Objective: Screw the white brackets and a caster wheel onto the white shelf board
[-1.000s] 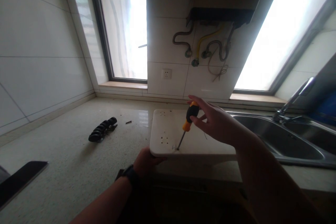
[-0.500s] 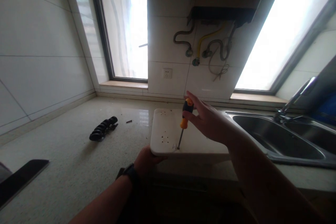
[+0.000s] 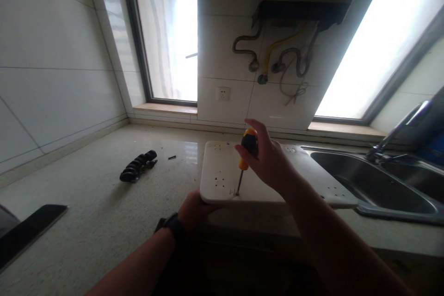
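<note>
A white board with rounded corners and groups of small holes lies on the counter, its right part beside the sink. My left hand, with a dark watch on the wrist, grips the board's near left corner; its fingers go underneath and are partly hidden. In my right hand is a yellow and black screwdriver, held by its handle between thumb and fingers, the index finger raised. The shaft slants down and its tip meets a small screw-like spot near the board's front edge.
A black ribbed object and a small screw lie on the speckled counter to the left. At the far left is a dark flat object. A double steel sink with a faucet is at the right.
My right hand has turned about the screwdriver handle, its fingers shifting their hold. The view has moved slightly, showing more of the board's right end. My left hand stays at the corner.
</note>
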`<state>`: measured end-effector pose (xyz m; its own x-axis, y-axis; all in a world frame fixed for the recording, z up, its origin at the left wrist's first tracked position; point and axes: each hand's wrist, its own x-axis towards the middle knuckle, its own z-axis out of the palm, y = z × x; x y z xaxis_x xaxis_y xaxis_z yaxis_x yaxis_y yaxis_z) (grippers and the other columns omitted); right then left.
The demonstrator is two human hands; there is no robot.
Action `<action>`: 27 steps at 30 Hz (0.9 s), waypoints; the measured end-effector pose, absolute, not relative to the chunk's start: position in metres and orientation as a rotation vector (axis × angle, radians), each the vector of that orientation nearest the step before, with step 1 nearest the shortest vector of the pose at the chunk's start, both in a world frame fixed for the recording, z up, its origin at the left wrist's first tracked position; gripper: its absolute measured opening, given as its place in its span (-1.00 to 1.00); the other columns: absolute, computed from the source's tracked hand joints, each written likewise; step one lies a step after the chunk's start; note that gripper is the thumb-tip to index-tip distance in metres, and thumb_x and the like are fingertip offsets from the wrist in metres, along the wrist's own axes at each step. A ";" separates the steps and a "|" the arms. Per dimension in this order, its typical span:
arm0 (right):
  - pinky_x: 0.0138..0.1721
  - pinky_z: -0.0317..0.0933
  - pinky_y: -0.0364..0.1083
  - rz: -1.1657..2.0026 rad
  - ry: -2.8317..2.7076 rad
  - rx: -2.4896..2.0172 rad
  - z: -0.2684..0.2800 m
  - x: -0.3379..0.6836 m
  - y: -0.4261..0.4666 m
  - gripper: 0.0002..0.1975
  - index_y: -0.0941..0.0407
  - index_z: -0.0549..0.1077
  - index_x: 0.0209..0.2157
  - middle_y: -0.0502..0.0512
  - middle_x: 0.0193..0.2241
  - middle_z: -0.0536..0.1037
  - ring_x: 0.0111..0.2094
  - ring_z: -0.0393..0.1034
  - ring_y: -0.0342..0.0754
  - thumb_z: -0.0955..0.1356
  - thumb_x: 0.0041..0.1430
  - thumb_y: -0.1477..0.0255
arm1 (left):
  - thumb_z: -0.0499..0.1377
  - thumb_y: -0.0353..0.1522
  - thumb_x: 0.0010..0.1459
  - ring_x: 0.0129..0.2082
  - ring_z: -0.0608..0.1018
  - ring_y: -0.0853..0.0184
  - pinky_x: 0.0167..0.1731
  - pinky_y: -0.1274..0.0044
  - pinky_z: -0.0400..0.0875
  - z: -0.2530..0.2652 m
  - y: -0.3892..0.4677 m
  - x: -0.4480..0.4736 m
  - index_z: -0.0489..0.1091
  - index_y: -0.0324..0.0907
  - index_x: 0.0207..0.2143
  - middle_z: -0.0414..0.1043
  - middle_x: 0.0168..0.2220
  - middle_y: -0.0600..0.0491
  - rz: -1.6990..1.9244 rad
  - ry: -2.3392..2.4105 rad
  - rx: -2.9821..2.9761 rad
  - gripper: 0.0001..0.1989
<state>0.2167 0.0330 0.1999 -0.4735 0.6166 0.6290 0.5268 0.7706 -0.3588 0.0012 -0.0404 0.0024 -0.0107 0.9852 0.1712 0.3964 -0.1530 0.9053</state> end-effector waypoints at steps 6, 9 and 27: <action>-0.17 0.32 -0.08 0.537 -2.297 -0.695 0.204 0.230 0.051 -0.50 -0.01 0.15 0.25 0.18 0.00 0.41 -0.19 0.43 -0.08 0.28 0.31 0.33 | 0.34 -0.16 0.10 -0.12 0.59 0.21 -0.05 0.40 0.47 0.009 -0.042 0.003 0.54 -0.21 -0.05 0.56 -0.10 -0.08 1.188 1.394 1.643 -0.57; -0.21 0.32 -0.06 0.349 -2.282 -0.762 0.204 0.232 0.051 -0.48 0.05 0.20 0.20 0.18 -0.06 0.44 -0.24 0.43 -0.07 0.35 0.27 0.26 | 0.37 -0.17 0.07 -0.06 0.57 0.19 0.00 0.39 0.45 0.009 -0.042 0.002 0.54 -0.19 -0.05 0.55 -0.06 -0.07 1.207 1.391 1.635 -0.57; -0.35 0.24 -0.03 -0.001 -2.182 -1.028 0.200 0.233 0.041 -0.48 0.13 0.20 0.09 0.22 -0.16 0.48 -0.34 0.41 0.00 0.33 0.23 0.14 | 0.22 -0.10 0.20 0.07 0.49 0.01 0.10 0.19 0.35 0.000 -0.045 0.016 0.45 -0.21 0.11 0.45 0.07 -0.18 0.821 1.752 2.218 -0.48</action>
